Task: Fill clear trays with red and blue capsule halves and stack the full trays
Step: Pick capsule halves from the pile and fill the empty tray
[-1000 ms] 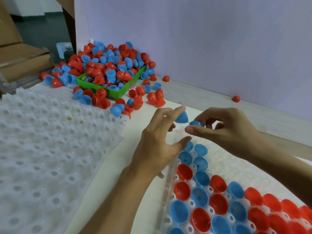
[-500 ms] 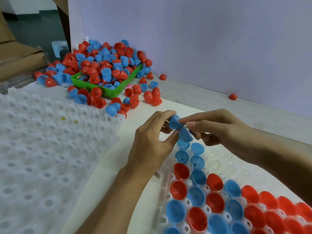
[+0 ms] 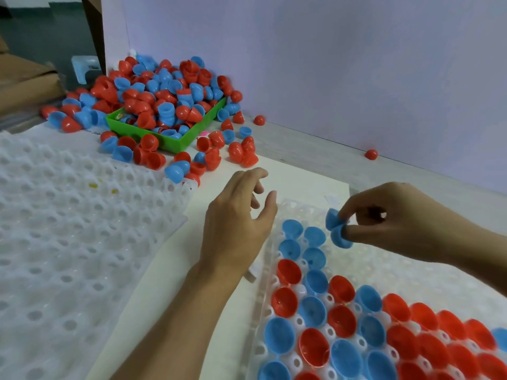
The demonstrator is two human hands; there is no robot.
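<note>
A clear tray [image 3: 384, 270] lies at the lower right, its near pockets holding several red and blue capsule halves, its far right part bare. My right hand [image 3: 397, 223] hovers over the tray's far end and pinches two blue capsule halves [image 3: 338, 229] in its fingertips. My left hand [image 3: 238, 223] floats just left of the tray's far corner, fingers relaxed and spread, holding nothing. A heap of red and blue capsule halves [image 3: 164, 100] fills and spills around a green bin [image 3: 170, 141] at the back left.
A stack of white clear trays [image 3: 68, 242] covers the left side. A cream board [image 3: 225, 311] lies under the filled tray. A lone red half [image 3: 371, 154] sits by the lilac wall [image 3: 329, 64]. Cardboard boxes [image 3: 24, 83] stand at far left.
My hands have parted: the left hand let go of a blue half and drew back empty, while the right hand moved right over the tray with both blue halves.
</note>
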